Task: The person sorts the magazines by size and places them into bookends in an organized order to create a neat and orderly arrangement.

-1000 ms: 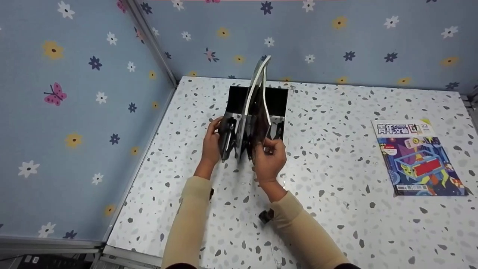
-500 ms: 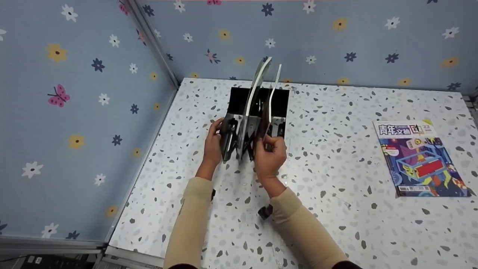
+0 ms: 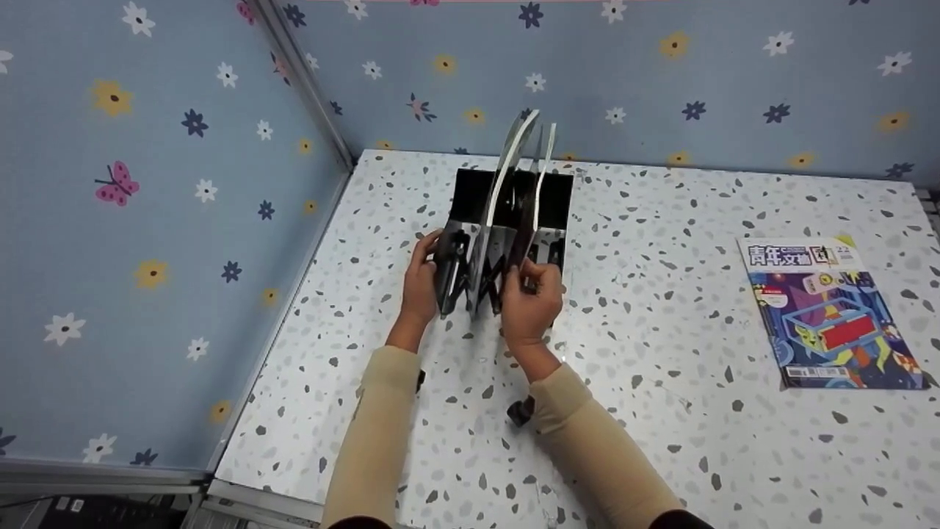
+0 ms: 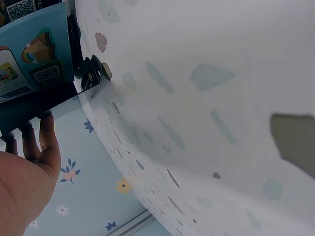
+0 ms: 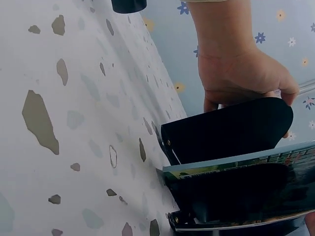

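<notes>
A black file rack [image 3: 471, 197] with upright dividers stands on the table, two magazines upright in it. My left hand [image 3: 420, 285] grips the rack's left end panel; in the left wrist view its fingers [image 4: 47, 140] lie along the panel's outer side. My right hand [image 3: 530, 307] pinches the lower near edge of the right magazine [image 3: 540, 192]; in the right wrist view only a bit of this hand shows at the lower right edge. The left magazine [image 3: 493, 202] curves slightly to the right. Its light blue cover [image 4: 51, 24] faces the left wrist view.
Another magazine [image 3: 830, 323] with a colourful cover lies flat on the speckled table [image 3: 653, 294] to the right. A flowered wall panel [image 3: 176, 242] borders the table's left side, and a second flowered panel [image 3: 624, 81] stands along the back.
The right magazine has swung from leaning against the left one to standing apart, its top further right. My right hand has risen slightly; the left hand keeps its hold on the rack.
</notes>
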Action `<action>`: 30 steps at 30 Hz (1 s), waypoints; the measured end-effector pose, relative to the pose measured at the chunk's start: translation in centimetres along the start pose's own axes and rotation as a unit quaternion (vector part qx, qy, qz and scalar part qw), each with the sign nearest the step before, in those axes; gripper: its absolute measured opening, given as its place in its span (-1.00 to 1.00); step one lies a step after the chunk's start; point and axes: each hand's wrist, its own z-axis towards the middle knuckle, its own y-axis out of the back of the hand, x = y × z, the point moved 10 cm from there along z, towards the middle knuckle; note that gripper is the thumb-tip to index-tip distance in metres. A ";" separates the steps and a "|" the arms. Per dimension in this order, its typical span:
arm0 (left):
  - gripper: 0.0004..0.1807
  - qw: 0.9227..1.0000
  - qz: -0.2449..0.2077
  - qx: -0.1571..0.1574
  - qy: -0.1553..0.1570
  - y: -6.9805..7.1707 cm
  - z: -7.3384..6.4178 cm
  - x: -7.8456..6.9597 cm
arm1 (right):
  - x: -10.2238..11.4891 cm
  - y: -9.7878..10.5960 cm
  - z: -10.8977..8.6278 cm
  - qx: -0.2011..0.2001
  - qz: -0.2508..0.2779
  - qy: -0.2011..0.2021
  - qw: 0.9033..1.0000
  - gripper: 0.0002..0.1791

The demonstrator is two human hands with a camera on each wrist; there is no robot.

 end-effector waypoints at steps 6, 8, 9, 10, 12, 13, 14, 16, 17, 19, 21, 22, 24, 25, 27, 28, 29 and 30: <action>-0.39 1.000 0.007 -0.006 0.011 0.1 0.0 0.2 | -0.2 -0.3 -0.4 0.028 0.007 0.008 1.000 -0.84; -0.39 1.000 0.000 -0.005 0.016 0.0 0.0 0.3 | -0.3 -0.3 -0.4 0.032 0.005 0.009 0.999 -0.81; -0.39 1.000 -0.006 -0.004 0.019 0.0 0.0 0.4 | -0.3 -0.2 -0.5 0.035 0.003 0.011 0.999 -0.79; -0.40 1.000 -0.014 -0.003 0.021 0.0 0.0 0.4 | -0.3 -0.2 -0.5 0.036 0.000 0.011 0.999 -0.78; -0.40 0.999 -0.025 -0.002 0.024 -0.1 0.1 0.5 | -0.2 -0.2 -0.5 0.038 -0.002 0.013 0.999 -0.75; -0.40 0.999 -0.027 -0.002 0.025 -0.1 0.1 0.5 | -0.1 -0.1 -0.5 0.039 -0.007 0.016 0.999 -0.73; -0.40 0.999 -0.027 -0.003 0.025 -0.1 0.1 0.5 | 0.0 -0.1 -0.5 0.040 -0.009 0.017 0.999 -0.72; -0.41 0.999 -0.025 -0.003 0.022 -0.1 0.1 0.5 | 0.2 -0.1 -0.4 0.043 -0.014 0.020 0.999 -0.70; -0.41 1.000 -0.021 -0.004 0.022 -0.1 0.1 0.5 | 0.2 -0.1 -0.4 0.045 -0.016 0.022 0.999 -0.69; -0.41 1.000 -0.016 -0.005 0.021 -0.1 0.0 0.5 | 0.3 0.0 -0.4 0.050 -0.018 0.023 0.998 -0.68; -0.41 1.000 -0.016 -0.005 0.020 -0.1 0.0 0.5 | 0.2 0.0 -0.3 0.056 -0.017 0.023 0.998 -0.68; -0.41 1.000 -0.018 -0.006 0.022 -0.1 0.0 0.5 | 0.3 0.0 -0.3 0.059 -0.014 0.024 0.998 -0.67; -0.40 0.999 -0.027 -0.005 0.026 -0.2 0.1 0.6 | 0.3 0.0 -0.3 0.065 -0.008 0.027 0.997 -0.67; -0.41 0.999 -0.029 -0.007 0.027 -0.1 0.1 0.7 | 0.4 0.0 -0.3 0.067 -0.006 0.029 0.997 -0.67; -0.41 0.999 -0.035 -0.007 0.031 -0.1 0.2 0.7 | 0.5 0.0 -0.2 0.069 -0.007 0.034 0.997 -0.67; -0.41 0.999 -0.035 -0.007 0.031 -0.1 0.2 0.7 | 0.6 0.0 -0.2 0.071 -0.009 0.035 0.997 -0.67; -0.41 0.999 -0.039 -0.008 0.033 -0.1 0.2 0.7 | 0.6 0.0 -0.2 0.072 -0.010 0.037 0.997 -0.67; -0.41 0.999 -0.040 -0.009 0.034 -0.1 0.2 0.7 | 0.6 0.0 -0.1 0.071 -0.012 0.038 0.997 -0.67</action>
